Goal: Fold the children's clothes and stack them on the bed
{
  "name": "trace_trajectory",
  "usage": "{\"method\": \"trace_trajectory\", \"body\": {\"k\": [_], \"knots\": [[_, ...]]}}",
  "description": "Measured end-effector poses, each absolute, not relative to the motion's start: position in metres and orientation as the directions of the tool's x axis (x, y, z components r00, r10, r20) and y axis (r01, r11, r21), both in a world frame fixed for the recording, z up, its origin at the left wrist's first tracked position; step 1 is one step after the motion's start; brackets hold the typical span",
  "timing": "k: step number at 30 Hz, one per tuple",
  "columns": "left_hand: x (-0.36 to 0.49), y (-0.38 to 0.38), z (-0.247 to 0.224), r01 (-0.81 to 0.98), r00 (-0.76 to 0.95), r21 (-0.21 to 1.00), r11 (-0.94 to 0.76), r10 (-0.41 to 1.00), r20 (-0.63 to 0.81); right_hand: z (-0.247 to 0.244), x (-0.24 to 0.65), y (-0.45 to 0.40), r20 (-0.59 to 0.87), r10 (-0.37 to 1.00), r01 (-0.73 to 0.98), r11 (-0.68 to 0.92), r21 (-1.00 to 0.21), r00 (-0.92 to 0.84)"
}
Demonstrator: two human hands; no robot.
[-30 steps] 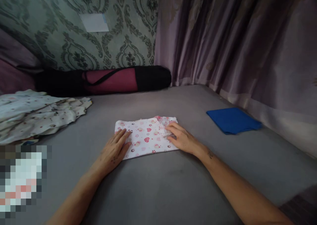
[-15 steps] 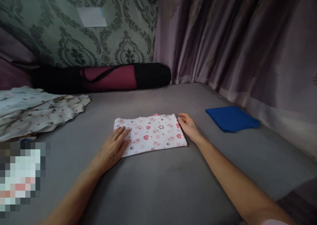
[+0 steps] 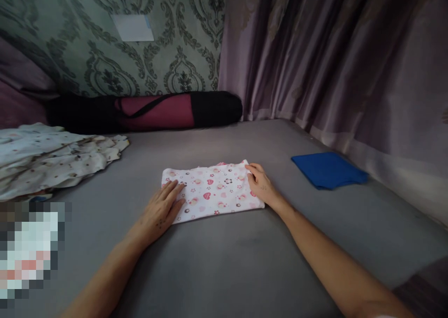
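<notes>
A folded white cloth (image 3: 213, 192) printed with pink hearts, flowers and small faces lies flat in front of me. It forms a wide rectangle, with a bit of pink fabric showing along its far edge. My left hand (image 3: 164, 203) rests flat on the cloth's left end, fingers stretched out. At the right end, my right hand (image 3: 262, 182) pinches the far right corner between thumb and fingers, and that corner is slightly raised.
The cloth lies on a grey sheet (image 3: 217, 266). A folded blue garment (image 3: 327, 169) is at the right, crumpled patterned white fabric (image 3: 70, 157) at the left. A long black and maroon bag (image 3: 157, 111) lies along the wall. Purple curtains (image 3: 315, 61) hang at the right.
My right hand has moved slightly left onto the cloth's far right corner and taken hold of it. My left hand has stayed in place on the left end.
</notes>
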State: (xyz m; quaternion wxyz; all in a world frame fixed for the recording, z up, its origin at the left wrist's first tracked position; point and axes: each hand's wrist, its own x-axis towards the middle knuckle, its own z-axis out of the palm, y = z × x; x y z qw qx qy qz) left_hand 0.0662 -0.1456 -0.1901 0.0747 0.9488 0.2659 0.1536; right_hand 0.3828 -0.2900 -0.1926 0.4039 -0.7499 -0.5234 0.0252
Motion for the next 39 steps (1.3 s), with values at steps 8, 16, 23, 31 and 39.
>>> {"method": "trace_trajectory", "body": {"k": [8, 16, 23, 31, 39], "knots": [[0.066, -0.148, -0.186, 0.537, 0.805, 0.192, -0.822, 0.567, 0.177, -0.19, 0.373, -0.292, 0.397, 0.829, 0.869, -0.193, -0.456, 0.393], [0.065, -0.146, -0.191, 0.533, 0.801, 0.177, -0.828, 0.56, 0.21, -0.187, 0.377, -0.289, 0.324, 0.848, 0.859, -0.256, -0.444, 0.42], [0.065, -0.145, -0.189, 0.531, 0.806, 0.175, -0.829, 0.558, 0.197, -0.178, 0.392, -0.287, 0.139, 0.807, 0.597, -0.296, -0.745, 0.574], [0.07, -0.155, -0.177, 0.546, 0.793, 0.154, -0.823, 0.568, 0.222, -0.146, 0.381, -0.321, -0.16, 0.736, 0.203, -0.377, -0.904, 0.658], [0.071, -0.159, -0.18, 0.482, 0.829, 0.142, -0.864, 0.503, 0.246, -0.151, 0.359, -0.366, -0.049, 0.827, 0.698, -0.502, -0.51, 0.56]]}}
